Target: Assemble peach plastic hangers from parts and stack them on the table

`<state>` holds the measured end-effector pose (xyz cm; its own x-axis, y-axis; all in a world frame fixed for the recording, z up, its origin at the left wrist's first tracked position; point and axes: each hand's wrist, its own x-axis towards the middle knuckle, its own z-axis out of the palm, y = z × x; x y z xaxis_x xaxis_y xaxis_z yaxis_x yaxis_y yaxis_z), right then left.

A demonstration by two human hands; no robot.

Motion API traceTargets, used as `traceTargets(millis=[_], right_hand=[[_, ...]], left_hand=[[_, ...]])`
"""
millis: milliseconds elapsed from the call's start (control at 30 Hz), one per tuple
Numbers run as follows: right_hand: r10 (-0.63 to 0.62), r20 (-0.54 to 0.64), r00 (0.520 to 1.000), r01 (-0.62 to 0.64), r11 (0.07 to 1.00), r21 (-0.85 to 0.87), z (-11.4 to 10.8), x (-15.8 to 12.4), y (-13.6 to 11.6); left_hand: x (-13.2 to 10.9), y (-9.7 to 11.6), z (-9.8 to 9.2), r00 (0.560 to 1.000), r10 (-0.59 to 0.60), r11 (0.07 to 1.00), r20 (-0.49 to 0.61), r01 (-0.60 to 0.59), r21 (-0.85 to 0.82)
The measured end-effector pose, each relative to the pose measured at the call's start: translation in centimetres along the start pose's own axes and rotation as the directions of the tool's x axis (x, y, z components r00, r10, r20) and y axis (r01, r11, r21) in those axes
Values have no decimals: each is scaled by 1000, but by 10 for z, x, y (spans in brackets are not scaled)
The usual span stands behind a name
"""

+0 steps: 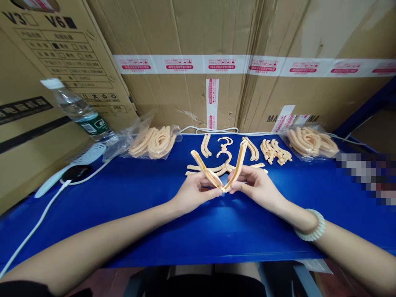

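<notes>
My left hand [189, 193] and my right hand [262, 186] are both closed on a beige plastic folding hanger [239, 161], whose two arms stand up in a V. The fingertips pinch it on either side of the low joint where the arms meet. Just behind my hands, assembled hangers [213, 168] with a hook [227, 155] lie on the blue table [148, 227], partly covered by my fingers. Farther back are loose hanger arms [205, 146] on the left, more arms [252, 149] on the right, and loose hooks [225, 142] between them.
Small beige parts [275, 151] form a pile right of centre. Plastic bags of hanger parts [161, 142] [311, 141] rest on both sides. A water bottle [81, 111], a hairbrush [74, 167] and a black device with a cable [76, 174] are at left. Cardboard boxes [179, 95] wall the back.
</notes>
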<state>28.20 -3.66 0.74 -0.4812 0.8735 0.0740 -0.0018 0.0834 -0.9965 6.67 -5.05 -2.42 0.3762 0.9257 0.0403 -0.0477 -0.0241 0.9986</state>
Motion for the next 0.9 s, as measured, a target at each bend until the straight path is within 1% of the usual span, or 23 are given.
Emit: traceTargets(millis=[133, 267, 400, 500, 600, 700, 800, 900], right_hand=[[-15, -32, 999, 13, 998, -62, 3, -2, -3], [-42, -74, 996, 33, 993, -112, 7, -5, -4], [-49, -119, 992, 37, 994, -102, 12, -6, -3], [-39, -150, 988, 26, 996, -85, 11, -4, -4], [-14, -132, 991, 5, 998, -68, 2, 0, -9], [-23, -60, 998, 17, 995, -98, -17, 4, -19], [-74, -32, 997, 67, 981, -181, -37, 5, -30], [-144, -26, 989, 127, 934, -335, -55, 6, -39]], left_hand=[[0, 1, 1, 1000, 7, 1000, -5, -7, -11], [1, 2, 1, 1000, -12, 999, -29, 10, -54], [2, 3, 3, 998, -18, 997, -67, 12, -79], [1, 7, 3, 996, -12, 996, -87, 5, -86], [1, 14, -2, 994, -23, 996, -110, 13, -90], [4, 22, -15, 987, -26, 993, -158, 8, -115], [9, 30, -33, 980, -58, 974, -192, 13, -228], [14, 38, -50, 969, -106, 948, -222, 31, -318]])
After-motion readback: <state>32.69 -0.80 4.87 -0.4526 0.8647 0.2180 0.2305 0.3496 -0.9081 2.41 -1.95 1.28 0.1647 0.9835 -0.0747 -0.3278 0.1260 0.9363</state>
